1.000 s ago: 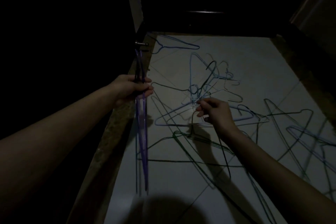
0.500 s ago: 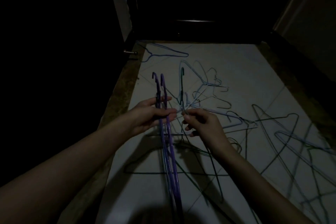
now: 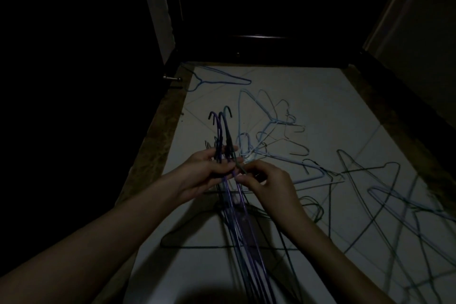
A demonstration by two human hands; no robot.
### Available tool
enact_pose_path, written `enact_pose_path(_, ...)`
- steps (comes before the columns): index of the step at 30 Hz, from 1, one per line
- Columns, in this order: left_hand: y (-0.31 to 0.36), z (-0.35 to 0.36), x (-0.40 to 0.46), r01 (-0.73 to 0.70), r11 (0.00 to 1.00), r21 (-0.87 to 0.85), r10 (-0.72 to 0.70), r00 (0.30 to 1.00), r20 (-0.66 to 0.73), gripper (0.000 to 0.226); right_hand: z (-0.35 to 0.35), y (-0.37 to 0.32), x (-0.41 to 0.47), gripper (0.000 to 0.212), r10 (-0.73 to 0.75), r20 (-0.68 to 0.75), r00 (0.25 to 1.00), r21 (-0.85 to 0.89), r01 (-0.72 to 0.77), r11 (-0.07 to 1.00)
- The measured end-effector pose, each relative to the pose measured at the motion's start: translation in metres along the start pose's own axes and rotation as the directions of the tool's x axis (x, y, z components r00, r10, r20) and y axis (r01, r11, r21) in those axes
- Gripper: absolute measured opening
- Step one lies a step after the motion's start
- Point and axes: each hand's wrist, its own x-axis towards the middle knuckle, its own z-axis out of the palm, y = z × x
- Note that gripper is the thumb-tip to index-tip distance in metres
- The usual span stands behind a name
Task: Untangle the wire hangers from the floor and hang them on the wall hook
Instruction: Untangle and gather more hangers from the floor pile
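Both hands' grip, seemingly, pinches the hanger bundle (image 3: 228, 155) mid-neck.

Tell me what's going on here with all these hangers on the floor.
A person is sorting wire hangers in a dim room. The left hand grips a bunch of purple and dark hangers by their necks, hooks pointing up. The right hand pinches a wire right beside that bunch, seemingly adding another hanger to it. Many more hangers lie scattered and overlapping on the pale tiled floor. A wall hook juts out at the left; nothing visibly hangs on it.
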Motion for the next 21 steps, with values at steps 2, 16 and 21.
enact_pose_path(2, 0.000, -0.001, 0.000, -0.004, 1.000, 0.005, 0.004, 1.000, 0.004, 0.030, 0.001, 0.001, 0.001, 0.008, -0.003, 0.013, 1.000, -0.001, 0.003, 1.000)
enact_pose_path(16, -0.007, -0.005, 0.004, -0.026, 0.999, -0.047, 0.026, 1.000, 0.002, 0.034, 0.006, 0.012, -0.001, 0.007, -0.007, 0.082, 0.997, 0.033, 0.004, 0.999)
enact_pose_path(21, -0.007, -0.005, 0.008, -0.044, 0.999, -0.021, 0.044, 0.999, 0.006, 0.033, 0.001, 0.011, 0.001, 0.010, -0.023, 0.105, 0.994, 0.036, 0.020, 0.999)
